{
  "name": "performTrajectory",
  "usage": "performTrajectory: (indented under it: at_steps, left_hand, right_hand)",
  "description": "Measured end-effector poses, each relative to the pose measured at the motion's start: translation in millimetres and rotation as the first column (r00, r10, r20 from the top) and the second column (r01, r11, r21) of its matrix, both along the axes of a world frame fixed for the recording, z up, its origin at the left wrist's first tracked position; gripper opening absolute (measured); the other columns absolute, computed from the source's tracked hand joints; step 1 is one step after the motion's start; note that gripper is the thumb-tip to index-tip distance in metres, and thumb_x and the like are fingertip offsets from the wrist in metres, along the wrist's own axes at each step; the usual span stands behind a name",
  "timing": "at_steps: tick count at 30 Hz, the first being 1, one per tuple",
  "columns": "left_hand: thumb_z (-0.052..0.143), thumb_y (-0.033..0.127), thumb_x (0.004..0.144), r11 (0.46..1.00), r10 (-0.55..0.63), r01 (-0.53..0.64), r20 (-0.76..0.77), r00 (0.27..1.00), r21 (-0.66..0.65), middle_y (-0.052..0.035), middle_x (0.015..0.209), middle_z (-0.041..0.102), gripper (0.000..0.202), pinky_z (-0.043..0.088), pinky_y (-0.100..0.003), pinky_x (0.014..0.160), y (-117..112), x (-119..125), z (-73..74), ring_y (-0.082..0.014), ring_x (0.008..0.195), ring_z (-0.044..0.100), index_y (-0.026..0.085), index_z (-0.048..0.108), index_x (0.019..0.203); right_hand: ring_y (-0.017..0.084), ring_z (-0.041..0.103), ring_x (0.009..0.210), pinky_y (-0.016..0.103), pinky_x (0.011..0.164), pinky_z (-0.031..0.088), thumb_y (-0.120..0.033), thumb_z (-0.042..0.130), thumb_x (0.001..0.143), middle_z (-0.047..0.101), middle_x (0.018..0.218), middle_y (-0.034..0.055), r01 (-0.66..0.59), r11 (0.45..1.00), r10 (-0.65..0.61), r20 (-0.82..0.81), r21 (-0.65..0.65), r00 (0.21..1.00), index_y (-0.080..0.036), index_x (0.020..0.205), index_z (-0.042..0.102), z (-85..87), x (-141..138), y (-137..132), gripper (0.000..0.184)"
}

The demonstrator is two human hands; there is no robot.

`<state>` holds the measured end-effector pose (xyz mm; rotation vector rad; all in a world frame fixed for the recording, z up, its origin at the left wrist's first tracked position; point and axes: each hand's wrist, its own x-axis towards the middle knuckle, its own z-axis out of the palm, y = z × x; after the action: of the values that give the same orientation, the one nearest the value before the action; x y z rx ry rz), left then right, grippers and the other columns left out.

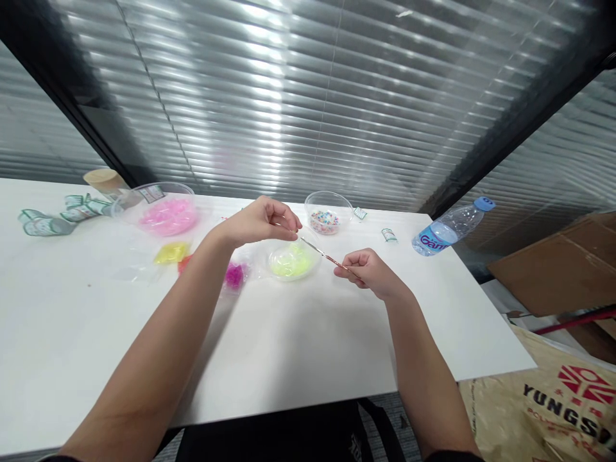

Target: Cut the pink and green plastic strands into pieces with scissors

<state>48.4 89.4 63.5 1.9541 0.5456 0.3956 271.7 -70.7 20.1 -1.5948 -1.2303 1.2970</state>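
Observation:
My right hand (360, 268) grips a thin stick-like tool (329, 258), with a coppery handle and a silvery front end that points up and to the left. I cannot tell its exact kind. My left hand (274, 219) has thumb and fingers pinched together right by the tool's tip. Whatever lies in that pinch is too small to make out. Below both hands, a clear bowl (315, 264) with pale yellow-green beads (291, 261) rests on the table. Slightly farther back stands a clear bowl (345, 204) containing multicoloured beads (324, 222).
Left of my hands are a large bowl of pink beads (171, 216) and bags of yellow (172, 252) and magenta beads (235, 276). A water bottle (445, 230) stands tilted-looking at right. Crumpled packets (43, 223) lie far left. Blinds (269, 96) border the white table (308, 359).

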Motion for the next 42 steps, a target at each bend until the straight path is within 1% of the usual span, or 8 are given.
performTrajectory:
  at_steps: [3, 6, 10, 17, 22, 28, 37, 42]
  left_hand:
    - [0.073, 0.031, 0.071, 0.994, -0.056, 0.057, -0.013, 0.998, 0.089, -0.005, 0.093, 0.072, 0.015, 0.052, -0.026, 0.07, -3.4, 1.9, 1.0, -0.0189, 0.087, 0.066, 0.018, 0.071, 0.078]
    - [0.072, 0.029, 0.072, 0.981, -0.102, 0.106, -0.028, 0.994, 0.165, -0.0031, 0.093, 0.072, 0.014, 0.053, -0.027, 0.076, -6.5, 6.1, 0.3, -0.0173, 0.086, 0.067, 0.019, 0.072, 0.083]
    - [0.069, 0.029, 0.074, 0.969, -0.08, 0.084, -0.027, 0.996, 0.231, -0.0021, 0.091, 0.073, 0.014, 0.052, -0.026, 0.077, -6.8, 8.4, -2.3, -0.0172, 0.086, 0.067, 0.019, 0.072, 0.084]
    - [0.069, 0.031, 0.074, 0.972, -0.06, 0.068, -0.042, 0.997, 0.224, -0.0017, 0.09, 0.073, 0.015, 0.052, -0.026, 0.076, -8.8, 8.4, -1.3, -0.0176, 0.085, 0.066, 0.02, 0.073, 0.084]
    - [0.069, 0.029, 0.074, 0.976, -0.087, 0.089, -0.019, 0.996, 0.199, -0.0018, 0.09, 0.073, 0.013, 0.052, -0.026, 0.076, -10.9, 10.6, -0.8, -0.0178, 0.086, 0.067, 0.02, 0.073, 0.083]
    - [0.07, 0.028, 0.073, 0.977, -0.09, 0.091, -0.015, 0.996, 0.191, -0.0024, 0.09, 0.073, 0.013, 0.052, -0.027, 0.077, -11.8, 12.6, -2.2, -0.0193, 0.089, 0.067, 0.02, 0.074, 0.082]
    - [0.069, 0.028, 0.073, 0.977, -0.094, 0.098, -0.028, 0.995, 0.188, -0.0025, 0.09, 0.073, 0.013, 0.052, -0.027, 0.076, -10.7, 13.1, -3.8, -0.0191, 0.088, 0.067, 0.021, 0.074, 0.082]
    - [0.068, 0.028, 0.073, 0.975, -0.091, 0.1, -0.053, 0.994, 0.201, -0.0014, 0.09, 0.073, 0.013, 0.052, -0.027, 0.077, -9.7, 12.0, -2.8, -0.0189, 0.088, 0.067, 0.022, 0.073, 0.082]
  right_hand:
    - [0.005, 0.024, 0.047, 0.026, 0.049, 0.013, -0.044, 0.076, 0.07, 0.029, 0.05, -0.0072, -0.004, 1.0, 0.004, -0.011, -0.005, 1.0, -0.017, 0.052, 0.04, -1.3, 0.2, 0.1, 0.049]
    - [0.004, 0.024, 0.047, 0.026, 0.049, 0.013, -0.044, 0.076, 0.07, 0.029, 0.05, -0.0073, -0.004, 1.0, 0.004, 0.001, -0.005, 1.0, -0.017, 0.051, 0.038, -1.3, -0.2, -0.2, 0.05]
    - [0.004, 0.023, 0.047, 0.026, 0.049, 0.012, -0.045, 0.076, 0.07, 0.028, 0.049, -0.0074, -0.009, 1.0, 0.009, -0.012, -0.002, 1.0, -0.017, 0.051, 0.036, 0.6, -0.3, -0.5, 0.052]
    - [0.004, 0.021, 0.046, 0.027, 0.048, 0.011, -0.045, 0.078, 0.067, 0.028, 0.048, -0.0078, 0.0, 1.0, 0.0, -0.06, -0.006, 0.998, -0.018, 0.051, 0.036, 0.0, 0.6, -0.2, 0.052]
    - [0.004, 0.021, 0.045, 0.027, 0.048, 0.011, -0.044, 0.078, 0.067, 0.028, 0.048, -0.0079, 0.004, 1.0, -0.005, -0.079, -0.008, 0.997, -0.018, 0.051, 0.037, 0.7, -0.6, -0.3, 0.051]
    - [0.004, 0.02, 0.045, 0.027, 0.048, 0.01, -0.043, 0.077, 0.068, 0.027, 0.048, -0.0082, -0.008, 1.0, 0.007, -0.093, -0.007, 0.996, -0.018, 0.05, 0.035, 1.1, -0.9, -0.1, 0.052]
    - [0.004, 0.022, 0.045, 0.027, 0.048, 0.012, -0.046, 0.077, 0.068, 0.028, 0.048, -0.0079, -0.018, 1.0, 0.018, -0.075, -0.005, 0.997, -0.018, 0.05, 0.036, 4.0, -4.2, -0.4, 0.053]
    - [0.004, 0.023, 0.046, 0.027, 0.047, 0.013, -0.049, 0.076, 0.068, 0.03, 0.05, -0.0073, -0.024, 0.999, 0.023, -0.042, -0.028, 0.999, -0.018, 0.051, 0.036, 1.9, -4.5, -0.4, 0.053]
